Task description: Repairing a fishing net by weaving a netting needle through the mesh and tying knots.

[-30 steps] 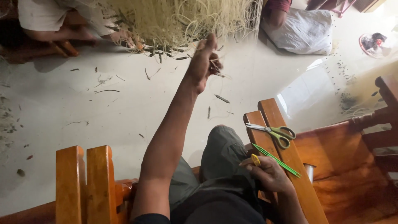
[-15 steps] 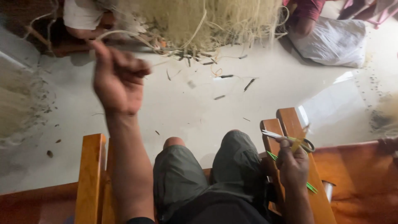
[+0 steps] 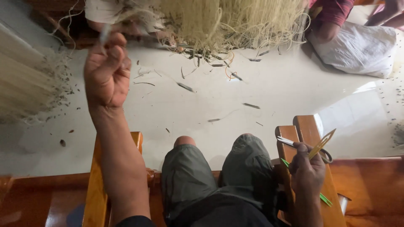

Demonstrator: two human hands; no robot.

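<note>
Pale glossy floor (image 3: 269, 96) fills the middle of the view, strewn with short dark and straw-coloured cuttings, and a big heap of straw-coloured fibre strands (image 3: 227, 23) lies at the far side. A white sack (image 3: 357, 48) rests at the far right beside another person's red sleeve (image 3: 334, 12); more pale fibre shows blurred at the left edge. The person sits on a wooden chair, its left armrest (image 3: 94, 185) and right armrest (image 3: 311, 130) framing knees in grey-green shorts (image 3: 210, 176). The left hand (image 3: 107, 71) is raised well above the floor toward the far left, its grip closed into a fist on a thin pale strand (image 3: 105, 33) that sticks out of the top, blurred. The right hand (image 3: 307, 170) rests on the right armrest, its grip curled around a flat yellowish strip (image 3: 322, 143) that angles up to the right, and it lies against scissors (image 3: 290, 143) with green handles on that armrest; whether the fingers hold the scissors too cannot be told.
</note>
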